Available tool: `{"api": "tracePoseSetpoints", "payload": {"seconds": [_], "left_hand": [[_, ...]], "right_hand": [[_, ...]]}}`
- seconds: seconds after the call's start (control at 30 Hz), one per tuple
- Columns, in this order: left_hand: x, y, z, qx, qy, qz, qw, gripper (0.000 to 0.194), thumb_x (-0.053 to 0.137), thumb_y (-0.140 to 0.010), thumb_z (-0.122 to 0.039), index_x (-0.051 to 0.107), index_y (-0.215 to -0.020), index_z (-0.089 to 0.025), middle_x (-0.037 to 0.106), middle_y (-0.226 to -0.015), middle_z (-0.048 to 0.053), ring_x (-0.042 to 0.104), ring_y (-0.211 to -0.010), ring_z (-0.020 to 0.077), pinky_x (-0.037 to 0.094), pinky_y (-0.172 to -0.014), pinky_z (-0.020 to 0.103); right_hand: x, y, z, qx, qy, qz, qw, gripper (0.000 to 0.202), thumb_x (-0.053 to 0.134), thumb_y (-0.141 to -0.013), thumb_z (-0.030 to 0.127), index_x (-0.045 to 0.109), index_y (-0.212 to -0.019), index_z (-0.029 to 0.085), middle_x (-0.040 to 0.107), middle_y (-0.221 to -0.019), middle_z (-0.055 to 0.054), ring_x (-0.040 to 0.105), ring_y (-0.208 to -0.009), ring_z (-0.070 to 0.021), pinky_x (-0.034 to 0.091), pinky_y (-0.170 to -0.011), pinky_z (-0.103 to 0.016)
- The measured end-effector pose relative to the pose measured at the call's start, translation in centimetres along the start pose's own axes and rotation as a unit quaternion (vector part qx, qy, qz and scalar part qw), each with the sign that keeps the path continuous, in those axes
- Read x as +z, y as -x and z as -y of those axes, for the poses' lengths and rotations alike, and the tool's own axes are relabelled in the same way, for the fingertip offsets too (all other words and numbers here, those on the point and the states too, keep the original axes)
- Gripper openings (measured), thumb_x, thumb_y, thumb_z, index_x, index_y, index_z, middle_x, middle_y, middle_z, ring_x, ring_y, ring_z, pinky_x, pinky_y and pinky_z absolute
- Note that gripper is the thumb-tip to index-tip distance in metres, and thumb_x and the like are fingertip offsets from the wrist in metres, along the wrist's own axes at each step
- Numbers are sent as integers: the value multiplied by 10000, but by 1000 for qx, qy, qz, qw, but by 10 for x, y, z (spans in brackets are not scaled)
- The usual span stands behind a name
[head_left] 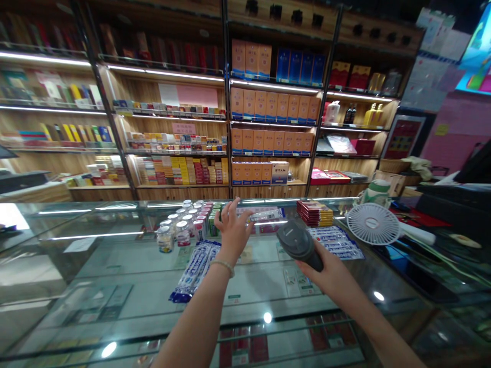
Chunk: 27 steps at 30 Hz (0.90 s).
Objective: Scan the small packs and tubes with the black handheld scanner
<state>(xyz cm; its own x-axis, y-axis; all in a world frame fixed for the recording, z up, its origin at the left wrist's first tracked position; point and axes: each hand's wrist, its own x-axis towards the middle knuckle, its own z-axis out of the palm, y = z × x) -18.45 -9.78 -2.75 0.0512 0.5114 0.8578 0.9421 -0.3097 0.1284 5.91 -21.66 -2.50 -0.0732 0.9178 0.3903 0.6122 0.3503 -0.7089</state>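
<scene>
My left hand (233, 232) hovers over the glass counter, fingers spread and raised, and I see nothing gripped in it. Just right of its thumb lies a long clear packet (266, 214) with a blue end; whether the thumb touches it I cannot tell. Left of the hand stand several small clear jars (180, 230) with white lids, beside small pink and green containers (205, 220). Below them lie blue-and-white sachet strips (195, 268), partly behind my wrist. In my right hand (326, 268) is a dark grey barcode scanner (297, 240), its head tilted towards the left.
More blue-and-white strips (337, 243) and a stack of red-and-gold packs (314, 212) lie on the glass counter (134, 271) at right. Beyond them are a white fan (372, 224) and a green-and-white bottle (378, 191). Shelves with orange boxes (272, 140) line the back.
</scene>
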Motion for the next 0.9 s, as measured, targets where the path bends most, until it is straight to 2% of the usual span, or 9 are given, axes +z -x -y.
{"api": "tracePoseSetpoints", "payload": {"seconds": [0.1,0.2,0.37,0.43,0.5,0.57,0.63,0.73,0.9], "left_hand": [[-1,0,-1,-1,-2,4,1000,256,770,-797,-280,736,-1046,-327,479,-1529,99,403,-1408,372,200,-1163,658],[-2,0,-1,-3,-5,10,1000,250,766,-806,-282,737,-1050,-326,479,-1530,96,402,-1412,369,198,-1168,656],[-3,0,-2,-8,-14,22,1000,250,768,-810,-291,738,-1055,-330,474,-1536,92,404,-1415,366,202,-1170,648],[-3,-1,-2,-9,-17,24,1000,241,765,-815,-294,738,-1052,-330,473,-1537,92,399,-1420,366,205,-1169,647],[-3,-1,-3,-8,-16,24,1000,231,763,-817,-295,739,-1044,-329,471,-1540,91,394,-1424,363,205,-1170,644],[-3,-1,-2,-9,-12,23,1000,234,765,-814,-292,740,-1043,-331,471,-1542,87,393,-1425,359,204,-1172,642],[-3,-1,-2,-10,-8,23,1000,246,770,-809,-286,741,-1048,-336,472,-1542,85,394,-1425,357,204,-1171,643],[-2,-1,-1,-9,-5,23,1000,258,776,-801,-287,741,-1052,-339,473,-1542,84,392,-1426,356,197,-1172,645],[-1,-1,0,-2,-7,22,1000,251,770,-803,-289,738,-1047,-339,469,-1544,83,390,-1425,354,186,-1172,648]], "right_hand": [[0,-1,1,3,64,12,998,297,582,-864,455,656,-1079,264,772,-936,-49,731,-880,-273,513,-708,-334],[2,-1,3,-3,152,-5,988,255,583,-873,423,659,-1064,271,771,-864,-31,740,-836,-278,487,-657,-317],[10,-5,-1,-63,310,-59,947,359,604,-866,327,638,-1217,255,778,-943,-44,743,-760,-279,496,-615,-344],[15,-7,-4,-112,342,-75,930,399,630,-849,284,631,-1244,221,775,-996,-65,741,-796,-275,531,-661,-372],[21,-10,-8,-168,358,-97,913,371,662,-827,260,656,-1191,193,757,-1117,-101,724,-985,-304,553,-849,-441],[26,-13,-10,-215,366,-128,896,320,707,-799,277,683,-1105,189,678,-1322,-128,605,-1249,-360,430,-1090,-556],[31,-16,-13,-240,376,-145,883,298,751,-774,326,695,-1039,200,556,-1487,-122,428,-1421,-401,241,-1204,-641],[39,-18,-17,-249,393,-141,874,323,790,-751,377,696,-1014,214,464,-1567,-113,284,-1501,-405,109,-1230,-672],[50,-19,-24,-260,412,-125,864,418,846,-696,425,694,-1025,216,403,-1607,-121,212,-1526,-412,73,-1229,-670]]}}
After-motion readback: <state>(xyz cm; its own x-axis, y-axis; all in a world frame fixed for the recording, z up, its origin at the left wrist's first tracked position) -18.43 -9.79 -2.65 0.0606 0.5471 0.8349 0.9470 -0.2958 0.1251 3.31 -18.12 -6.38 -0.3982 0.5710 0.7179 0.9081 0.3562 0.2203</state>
